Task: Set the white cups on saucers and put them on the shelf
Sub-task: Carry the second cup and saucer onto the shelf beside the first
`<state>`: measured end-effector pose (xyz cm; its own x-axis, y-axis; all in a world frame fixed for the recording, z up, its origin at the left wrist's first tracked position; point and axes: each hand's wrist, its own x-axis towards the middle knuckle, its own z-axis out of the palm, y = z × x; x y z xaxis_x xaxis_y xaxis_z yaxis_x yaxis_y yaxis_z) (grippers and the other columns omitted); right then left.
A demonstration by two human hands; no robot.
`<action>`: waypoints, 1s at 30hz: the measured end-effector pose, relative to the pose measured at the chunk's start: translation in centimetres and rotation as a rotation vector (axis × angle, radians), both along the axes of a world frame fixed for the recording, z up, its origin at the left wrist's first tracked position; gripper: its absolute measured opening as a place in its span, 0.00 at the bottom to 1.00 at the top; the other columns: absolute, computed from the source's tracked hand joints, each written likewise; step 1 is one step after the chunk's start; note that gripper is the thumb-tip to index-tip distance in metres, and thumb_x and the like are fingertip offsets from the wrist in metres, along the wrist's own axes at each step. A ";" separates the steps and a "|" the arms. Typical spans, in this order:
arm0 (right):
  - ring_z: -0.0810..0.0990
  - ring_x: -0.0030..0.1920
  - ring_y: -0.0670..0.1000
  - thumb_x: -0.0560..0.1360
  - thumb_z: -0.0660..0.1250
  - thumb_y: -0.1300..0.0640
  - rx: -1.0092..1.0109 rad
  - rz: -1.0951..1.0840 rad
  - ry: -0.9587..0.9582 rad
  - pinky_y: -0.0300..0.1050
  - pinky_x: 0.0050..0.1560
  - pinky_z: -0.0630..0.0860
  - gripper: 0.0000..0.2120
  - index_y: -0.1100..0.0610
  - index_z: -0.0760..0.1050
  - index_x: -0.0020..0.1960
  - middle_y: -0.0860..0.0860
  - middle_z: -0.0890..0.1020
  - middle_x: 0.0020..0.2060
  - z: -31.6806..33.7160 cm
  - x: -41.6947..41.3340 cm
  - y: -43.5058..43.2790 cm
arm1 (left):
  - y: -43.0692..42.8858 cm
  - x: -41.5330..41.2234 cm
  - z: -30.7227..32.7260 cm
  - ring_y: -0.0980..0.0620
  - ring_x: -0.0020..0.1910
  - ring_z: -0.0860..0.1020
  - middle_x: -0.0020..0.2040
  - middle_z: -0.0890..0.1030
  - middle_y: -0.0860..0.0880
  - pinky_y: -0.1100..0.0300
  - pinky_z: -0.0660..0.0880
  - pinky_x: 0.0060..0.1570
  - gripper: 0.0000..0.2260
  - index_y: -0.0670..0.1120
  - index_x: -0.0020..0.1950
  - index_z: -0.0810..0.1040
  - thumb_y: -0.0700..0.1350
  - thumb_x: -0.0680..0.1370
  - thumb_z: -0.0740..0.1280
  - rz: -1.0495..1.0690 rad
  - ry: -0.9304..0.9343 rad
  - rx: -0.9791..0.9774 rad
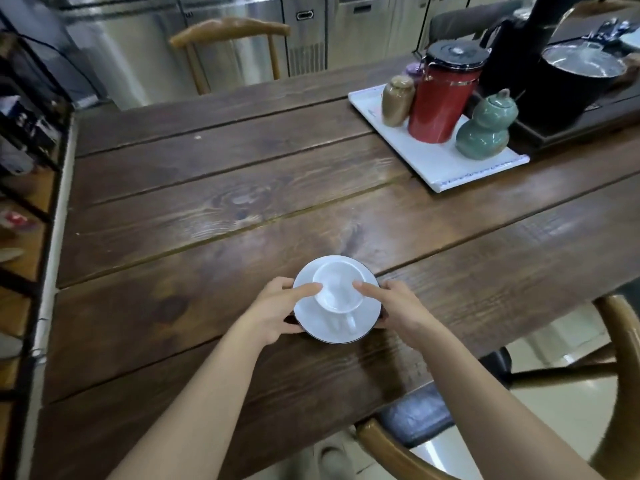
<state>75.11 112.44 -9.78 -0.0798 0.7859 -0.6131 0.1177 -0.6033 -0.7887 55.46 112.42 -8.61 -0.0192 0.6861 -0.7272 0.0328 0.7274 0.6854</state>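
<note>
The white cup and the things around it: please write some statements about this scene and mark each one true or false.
1. The white cup sits on the saucer. True.
2. Only the left hand touches the saucer. False: the right hand holds it too.
3. The red canister stands on the white tray. True.
4. The green jar lies on bare wood. False: it stands on the tray.

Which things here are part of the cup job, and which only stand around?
Part of the job: white cup, saucer, left hand, right hand, shelf.

Only standing around: red canister, green gourd jar, brown jar, white tray, black pot.
</note>
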 end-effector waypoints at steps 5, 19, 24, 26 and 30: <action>0.84 0.46 0.55 0.69 0.72 0.46 0.124 0.091 0.052 0.47 0.37 0.80 0.21 0.59 0.75 0.55 0.56 0.82 0.51 2.7 -2.2 -0.1 | -2.9 -1.6 2.3 0.44 0.54 0.78 0.59 0.77 0.47 0.49 0.76 0.50 0.23 0.51 0.61 0.69 0.52 0.70 0.73 0.166 -0.090 0.074; 0.84 0.46 0.56 0.68 0.72 0.45 0.285 0.505 0.134 0.49 0.39 0.80 0.23 0.60 0.74 0.54 0.56 0.83 0.50 10.0 -20.3 -10.4 | -21.8 -15.8 9.1 0.45 0.51 0.80 0.58 0.79 0.48 0.52 0.78 0.43 0.24 0.50 0.63 0.68 0.54 0.71 0.72 0.663 -0.029 0.346; 0.84 0.49 0.57 0.68 0.73 0.46 0.262 0.708 0.205 0.51 0.40 0.81 0.26 0.62 0.74 0.57 0.56 0.83 0.52 11.1 -30.1 -20.7 | -34.8 -22.4 10.8 0.48 0.43 0.81 0.53 0.79 0.48 0.58 0.80 0.31 0.16 0.49 0.56 0.71 0.52 0.73 0.70 0.894 0.037 0.390; 0.83 0.48 0.57 0.69 0.72 0.47 0.253 0.801 0.233 0.54 0.44 0.81 0.21 0.60 0.75 0.54 0.56 0.83 0.50 11.3 -34.1 -25.5 | -40.6 -25.0 11.2 0.46 0.47 0.81 0.55 0.79 0.47 0.54 0.81 0.38 0.21 0.49 0.58 0.70 0.54 0.71 0.72 0.998 0.084 0.382; 0.82 0.46 0.59 0.68 0.73 0.47 0.221 1.016 0.293 0.49 0.41 0.78 0.19 0.60 0.78 0.51 0.57 0.83 0.48 11.6 -41.8 -35.3 | -52.7 -28.4 12.0 0.47 0.44 0.80 0.55 0.79 0.46 0.54 0.80 0.40 0.20 0.50 0.56 0.71 0.55 0.70 0.73 1.265 0.198 0.370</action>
<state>33.27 77.11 1.86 -0.8775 0.3605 -0.3164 0.2716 -0.1705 -0.9472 27.05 59.77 3.41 -0.8682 0.2731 -0.4143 -0.4014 0.1043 0.9099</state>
